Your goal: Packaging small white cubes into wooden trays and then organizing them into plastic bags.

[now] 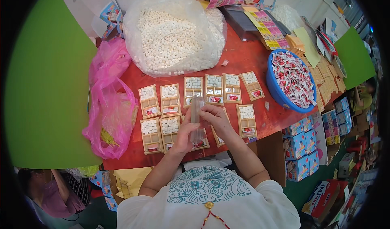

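Note:
Between my two hands, over the near middle of the table, is a long, narrow piece of clear plastic (198, 107), held upright; whether it is one piece or a stack I cannot tell. My left hand (187, 133) is closed round its left side. My right hand (216, 117) pinches its right edge with thumb and fingers. Around and under my hands stand beige compartment trays (246, 123) in two rows. They hold small white pieces (246, 111) at the far end and red-and-white sachets (248, 130) near the front. My hands and forearms hide parts of the nearest trays.
A big clear bag (132, 38) of white pieces stands at the back, with a pink plastic bag (107, 95) on the left. At right is a blue basin (273, 94) full of sachets. Blue boxes (296, 145) are stacked below the table's right edge. Another person (57, 196) is at lower left.

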A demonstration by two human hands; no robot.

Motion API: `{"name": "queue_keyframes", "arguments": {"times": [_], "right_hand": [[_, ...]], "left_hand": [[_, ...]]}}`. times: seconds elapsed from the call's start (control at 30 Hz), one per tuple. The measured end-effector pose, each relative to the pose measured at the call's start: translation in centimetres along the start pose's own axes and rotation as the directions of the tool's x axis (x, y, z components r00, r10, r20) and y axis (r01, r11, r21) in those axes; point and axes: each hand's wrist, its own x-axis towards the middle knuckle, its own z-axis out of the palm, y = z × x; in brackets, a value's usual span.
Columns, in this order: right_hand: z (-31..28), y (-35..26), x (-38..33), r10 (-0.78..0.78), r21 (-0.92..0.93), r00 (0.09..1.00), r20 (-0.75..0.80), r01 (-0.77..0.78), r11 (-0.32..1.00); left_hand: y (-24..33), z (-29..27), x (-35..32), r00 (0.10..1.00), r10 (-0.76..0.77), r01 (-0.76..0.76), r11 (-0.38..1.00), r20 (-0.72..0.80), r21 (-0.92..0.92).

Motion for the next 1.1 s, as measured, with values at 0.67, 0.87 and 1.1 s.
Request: {"name": "queue_keyframes", "arguments": {"times": [0.67,0.87,1.1], "right_hand": [[-0.4,0.4,-0.3,-0.011,-0.03,1.0,0.017,0.012,0.999],[-0.4,0.4,-0.3,-0.035,-0.119,0.999,0.016,0.037,0.992],[-0.2,1.0,-0.4,-0.077,-0.121,0.997,-0.028,0.073,0.99]], "left_hand": [[-0.5,-0.1,0.1,1.0,0.01,-0.01,1.0,-0.007,0.002],[-0.7,-0.1,0.1,0.999,0.002,0.0,0.999,0.032,-0.036],[-0.9,-0.2,0.0,0.999,0.008,-0.005,0.999,0.052,-0.054]]}}
